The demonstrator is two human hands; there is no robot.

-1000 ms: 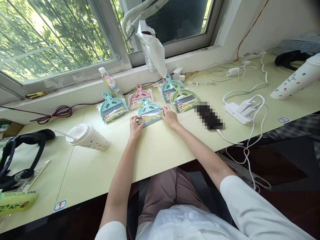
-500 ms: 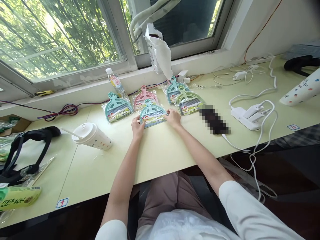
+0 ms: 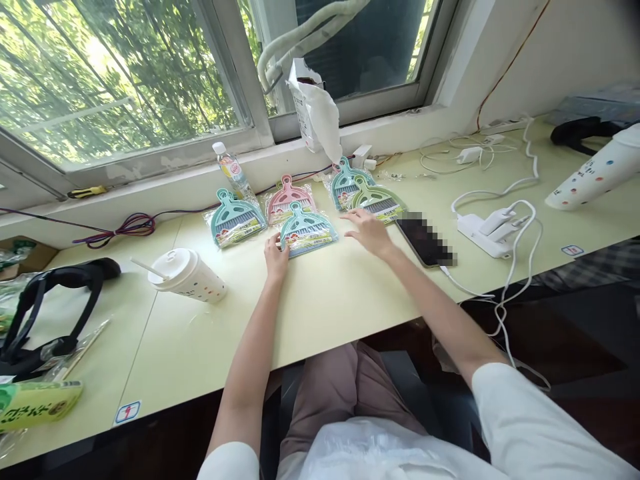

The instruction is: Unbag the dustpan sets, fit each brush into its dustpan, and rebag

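A packaged light-blue dustpan and brush set (image 3: 307, 230) lies in front of me on the table. My left hand (image 3: 277, 257) grips the lower left corner of its clear wrapper, thumb and fingers at the edge. My right hand (image 3: 367, 231) is off the packet, fingers stretched apart, in front of the green dustpan set (image 3: 379, 199) and partly covering its lower edge. Behind lie a pink dustpan set (image 3: 289, 199), a teal set (image 3: 235, 219) to the left, and another teal set (image 3: 346, 180) overlapped by the green one.
A white lidded cup with a straw (image 3: 186, 275) stands left. Right of my hand lies a partly blurred phone (image 3: 420, 239), cabled toward a white power strip (image 3: 487, 230). A plastic bottle (image 3: 233, 168) and a torn white package (image 3: 315, 110) stand by the window.
My right hand has let go of the light-blue set's right side and moved right, its fingers spreading. My left hand stays at the left corner. The view has shifted slightly.
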